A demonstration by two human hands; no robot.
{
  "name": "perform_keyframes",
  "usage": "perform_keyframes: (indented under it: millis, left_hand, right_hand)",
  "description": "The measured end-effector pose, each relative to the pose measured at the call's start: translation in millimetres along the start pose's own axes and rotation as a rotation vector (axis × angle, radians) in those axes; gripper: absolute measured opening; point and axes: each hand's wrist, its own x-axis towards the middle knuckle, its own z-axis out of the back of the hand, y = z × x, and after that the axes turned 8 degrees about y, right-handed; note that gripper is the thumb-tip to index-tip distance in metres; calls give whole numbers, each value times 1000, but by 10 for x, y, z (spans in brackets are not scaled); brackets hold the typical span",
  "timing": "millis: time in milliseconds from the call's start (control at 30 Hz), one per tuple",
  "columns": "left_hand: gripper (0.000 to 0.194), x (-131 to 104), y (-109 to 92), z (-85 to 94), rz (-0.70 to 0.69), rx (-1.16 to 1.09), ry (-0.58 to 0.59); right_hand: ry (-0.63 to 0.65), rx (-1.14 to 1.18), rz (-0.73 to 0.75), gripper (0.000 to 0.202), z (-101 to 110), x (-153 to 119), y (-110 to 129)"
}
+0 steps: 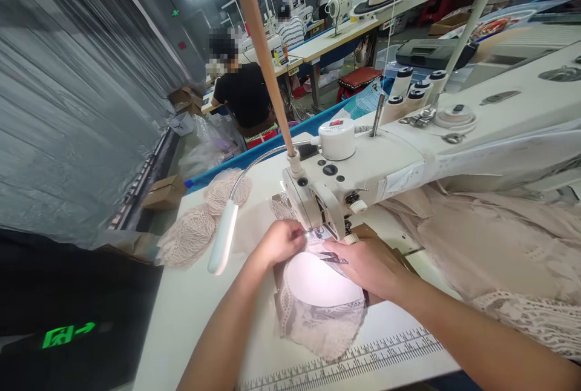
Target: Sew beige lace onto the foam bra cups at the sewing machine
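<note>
Lace-edged cup [323,291], on worktop [188,300] just before presser foot [316,233]: gripping dark snips [334,258] in right hand [368,265], curling left hand [280,243] by upper edge with unclear hold; likely to pucker if fed unevenly, or snag if brushed by snips.

The head camera looks forward and down (noticeably tilted) at the nearby sewing machine [394,158]

Bare forearms [231,313] angled inward, left hand [284,242] curled, right hand [371,262] palm down, close together
</note>
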Motion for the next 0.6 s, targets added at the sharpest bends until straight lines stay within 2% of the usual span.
perform_keyframes:
  millis: [133,233,300,433,600]
  left_hand:
    - [18,-218,-205,35,-37,136,-123]
    - [29,-368,-310,-97,-177,196,-54]
    - [34,-418,-315,-221,-219,244,-9]
    - [45,-437,-252,-401,-185,448,-7]
    - [48,-411,-198,-403,-236,580,-27]
  right_hand:
    - [-35,-14,-2,40,-44,5,-16]
    - [-54,-9,2,36,-57,11,-28]
    - [-58,-7,5,35,-58,15,-33]
    - [-54,4,5,33,-62,17,-34]
    - [-51,6,-8,34,-25,10,6]
